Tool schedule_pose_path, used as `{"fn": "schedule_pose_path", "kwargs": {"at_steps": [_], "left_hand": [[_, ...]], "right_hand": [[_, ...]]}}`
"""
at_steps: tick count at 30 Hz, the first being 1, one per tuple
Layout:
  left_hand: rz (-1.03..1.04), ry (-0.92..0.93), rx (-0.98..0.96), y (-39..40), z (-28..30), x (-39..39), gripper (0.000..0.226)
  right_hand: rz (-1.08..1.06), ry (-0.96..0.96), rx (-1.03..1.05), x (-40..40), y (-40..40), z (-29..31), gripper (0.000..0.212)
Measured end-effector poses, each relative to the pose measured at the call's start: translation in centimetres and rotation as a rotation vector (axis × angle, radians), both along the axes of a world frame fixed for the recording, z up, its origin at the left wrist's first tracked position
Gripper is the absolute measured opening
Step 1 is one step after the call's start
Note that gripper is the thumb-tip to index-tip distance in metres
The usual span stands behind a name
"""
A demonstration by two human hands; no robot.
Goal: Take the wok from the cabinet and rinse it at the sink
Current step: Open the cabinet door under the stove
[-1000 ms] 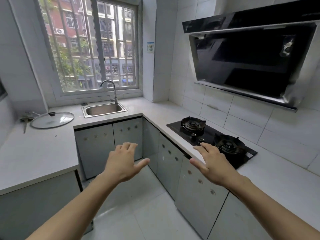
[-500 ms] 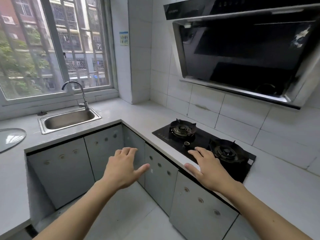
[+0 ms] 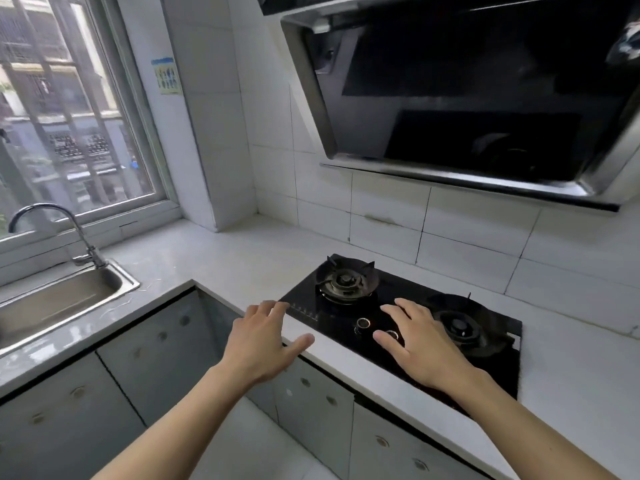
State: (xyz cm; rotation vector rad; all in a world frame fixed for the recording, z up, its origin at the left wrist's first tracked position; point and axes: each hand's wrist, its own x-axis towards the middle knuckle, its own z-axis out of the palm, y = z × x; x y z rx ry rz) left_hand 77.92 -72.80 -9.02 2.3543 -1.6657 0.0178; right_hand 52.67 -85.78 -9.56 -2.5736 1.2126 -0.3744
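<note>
White countertop point(image 3: 242, 258) runs round the corner, steel sink point(image 3: 52, 303) off to my left under the window, black gas hob point(image 3: 401, 317) straight ahead. Both arms out: left hand point(image 3: 263, 341) fingers spread loose, gripping nothing; right hand point(image 3: 422, 344) flat and relaxed above the hob. Cabinet doors point(image 3: 166, 351) below are closed, wok nowhere visible.

No legible text; wall sticker point(image 3: 167, 76) blurred

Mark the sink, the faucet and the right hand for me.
sink point(image 3: 130, 279): head view, on its steel rim's right corner.
faucet point(image 3: 74, 221): head view, on the curved neck.
right hand point(image 3: 424, 342): head view, on its back.
</note>
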Motion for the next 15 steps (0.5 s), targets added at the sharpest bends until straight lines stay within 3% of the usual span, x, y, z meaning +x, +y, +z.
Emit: {"fn": "schedule_pose_path", "kwargs": {"at_steps": [8,15], "left_hand": [[-0.226,0.052,0.020,-8.7,-3.3,4.8,0.083],[-0.454,0.067,0.043,-13.0,-5.3,8.3,0.081]], "right_hand": [[-0.246,0.132,-0.044,3.1,-2.7,-1.9,0.064],[-0.458,0.130,0.037,7.1,-0.5,-2.7,0.064]]}}
